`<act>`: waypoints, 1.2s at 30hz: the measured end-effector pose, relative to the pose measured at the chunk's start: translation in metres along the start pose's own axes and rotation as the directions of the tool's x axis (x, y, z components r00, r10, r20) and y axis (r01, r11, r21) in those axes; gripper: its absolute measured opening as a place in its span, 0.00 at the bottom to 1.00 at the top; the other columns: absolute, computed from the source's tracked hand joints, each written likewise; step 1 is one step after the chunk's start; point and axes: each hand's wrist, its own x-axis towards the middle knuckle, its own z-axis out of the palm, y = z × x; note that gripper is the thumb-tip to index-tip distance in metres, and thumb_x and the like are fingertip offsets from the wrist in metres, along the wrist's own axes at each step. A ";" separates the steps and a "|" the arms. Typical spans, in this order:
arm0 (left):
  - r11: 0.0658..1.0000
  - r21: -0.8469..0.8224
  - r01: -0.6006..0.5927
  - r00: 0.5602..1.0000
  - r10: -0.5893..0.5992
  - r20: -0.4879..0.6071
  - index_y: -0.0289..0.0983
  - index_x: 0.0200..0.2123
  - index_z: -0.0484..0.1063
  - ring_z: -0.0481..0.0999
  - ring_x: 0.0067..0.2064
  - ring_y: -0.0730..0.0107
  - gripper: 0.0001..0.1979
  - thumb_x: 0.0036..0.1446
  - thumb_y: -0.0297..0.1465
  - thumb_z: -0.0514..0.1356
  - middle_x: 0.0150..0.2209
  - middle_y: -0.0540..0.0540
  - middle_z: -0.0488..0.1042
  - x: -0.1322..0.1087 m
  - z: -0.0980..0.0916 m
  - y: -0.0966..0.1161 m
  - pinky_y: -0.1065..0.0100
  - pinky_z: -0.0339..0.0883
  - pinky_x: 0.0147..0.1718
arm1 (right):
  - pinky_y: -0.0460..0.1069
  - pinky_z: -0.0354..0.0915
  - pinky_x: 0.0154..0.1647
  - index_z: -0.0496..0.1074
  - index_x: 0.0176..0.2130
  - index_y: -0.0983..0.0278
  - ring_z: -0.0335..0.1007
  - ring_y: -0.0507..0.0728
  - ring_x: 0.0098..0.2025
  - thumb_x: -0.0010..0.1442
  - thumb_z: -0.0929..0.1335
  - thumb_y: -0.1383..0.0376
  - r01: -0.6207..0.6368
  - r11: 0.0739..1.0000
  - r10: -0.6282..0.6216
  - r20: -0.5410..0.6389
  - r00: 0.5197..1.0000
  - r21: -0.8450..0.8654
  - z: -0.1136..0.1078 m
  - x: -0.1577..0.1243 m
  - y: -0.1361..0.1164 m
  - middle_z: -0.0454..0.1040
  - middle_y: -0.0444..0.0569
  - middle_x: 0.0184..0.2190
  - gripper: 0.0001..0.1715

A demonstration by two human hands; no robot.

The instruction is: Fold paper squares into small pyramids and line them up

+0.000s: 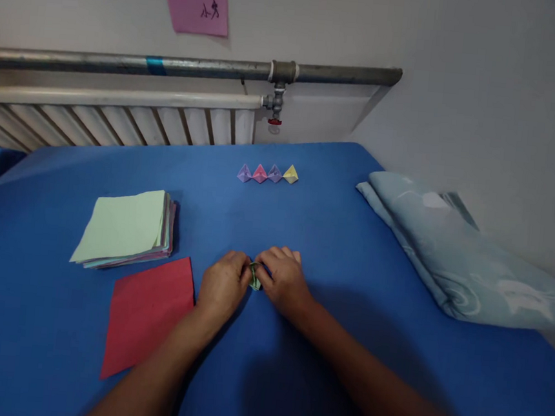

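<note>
Between my two hands is a small folded piece of green paper [255, 278], mostly covered by my fingers. My left hand [225, 282] pinches its left side, and my right hand [283, 278] pinches it from the right. Just left of my left forearm lies a red sheet of paper [149, 310], partly under the arm. Farther ahead, several small folded paper pieces stand in a row, among them a pink one [260, 173] and a yellow one [291, 174] at the right end.
A stack of coloured paper [123, 227], pale green on top, lies at the left on the blue surface [324, 231]. A folded light-blue cloth [448, 255] rests on the right. Behind are a white radiator [139, 125] and a metal pipe [207, 68] with a red-handled valve [275, 121].
</note>
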 end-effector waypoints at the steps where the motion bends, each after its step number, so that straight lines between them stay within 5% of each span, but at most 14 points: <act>1: 1.000 0.002 0.002 1.000 -0.002 -0.004 0.37 0.32 0.72 0.71 0.32 0.69 0.06 0.59 0.27 0.55 0.32 0.47 0.73 0.000 0.000 0.000 0.69 0.60 0.32 | 0.51 0.48 0.38 0.71 0.30 0.63 0.61 0.55 0.35 0.62 0.64 0.66 0.002 1.000 -0.002 -0.006 1.000 0.008 0.000 0.000 0.000 0.73 0.46 0.30 0.10; 5: 0.994 -0.104 -0.014 1.000 0.013 -0.010 0.36 0.34 0.72 0.71 0.33 0.69 0.06 0.59 0.27 0.55 0.31 0.47 0.73 -0.001 -0.001 -0.004 0.69 0.61 0.33 | 0.51 0.50 0.41 0.73 0.35 0.62 0.64 0.56 0.39 0.59 0.66 0.68 -0.025 0.993 0.025 0.004 1.000 0.114 -0.001 0.000 0.003 0.75 0.47 0.34 0.04; 12: 0.958 -0.277 0.072 0.997 -0.066 0.034 0.37 0.34 0.72 0.70 0.29 0.72 0.05 0.57 0.30 0.56 0.30 0.50 0.73 -0.003 -0.008 -0.010 0.70 0.60 0.31 | 0.53 0.53 0.47 0.71 0.43 0.62 0.66 0.58 0.45 0.54 0.68 0.69 -0.119 0.964 0.114 0.033 0.993 0.239 -0.004 0.002 0.006 0.75 0.48 0.43 0.14; 24: 0.974 -0.186 0.129 0.989 -0.112 0.099 0.38 0.33 0.71 0.67 0.28 0.72 0.05 0.51 0.27 0.59 0.27 0.51 0.70 0.002 -0.009 -0.002 0.70 0.56 0.28 | 0.56 0.54 0.47 0.71 0.44 0.60 0.65 0.61 0.47 0.54 0.68 0.68 -0.115 0.980 0.108 0.052 0.993 0.163 -0.002 0.002 0.000 0.75 0.50 0.46 0.15; 28: 0.946 -0.292 0.143 0.985 -0.108 0.133 0.37 0.34 0.72 0.67 0.27 0.72 0.07 0.49 0.27 0.58 0.27 0.51 0.70 0.003 -0.012 -0.006 0.70 0.57 0.28 | 0.56 0.57 0.48 0.71 0.43 0.61 0.66 0.60 0.47 0.51 0.68 0.70 -0.122 0.956 0.112 0.052 0.992 0.267 -0.007 0.004 0.006 0.74 0.49 0.44 0.17; 32: 0.796 -0.550 0.252 0.968 -0.214 0.134 0.36 0.38 0.72 0.68 0.27 0.72 0.11 0.51 0.30 0.56 0.27 0.49 0.71 0.002 -0.019 -0.016 0.71 0.61 0.26 | 0.49 0.63 0.38 0.71 0.38 0.61 0.68 0.54 0.36 0.54 0.64 0.68 -0.113 0.868 0.174 -0.082 0.981 0.484 -0.023 -0.002 0.018 0.72 0.46 0.35 0.10; 36: 0.744 -0.615 0.261 0.948 -0.319 0.015 0.36 0.37 0.73 0.70 0.28 0.71 0.11 0.51 0.31 0.55 0.29 0.47 0.74 0.004 -0.023 -0.025 0.71 0.63 0.26 | 0.46 0.61 0.31 0.70 0.31 0.62 0.64 0.51 0.28 0.58 0.65 0.65 0.070 0.915 -0.029 -0.107 0.994 0.397 -0.042 -0.014 0.011 0.69 0.44 0.26 0.05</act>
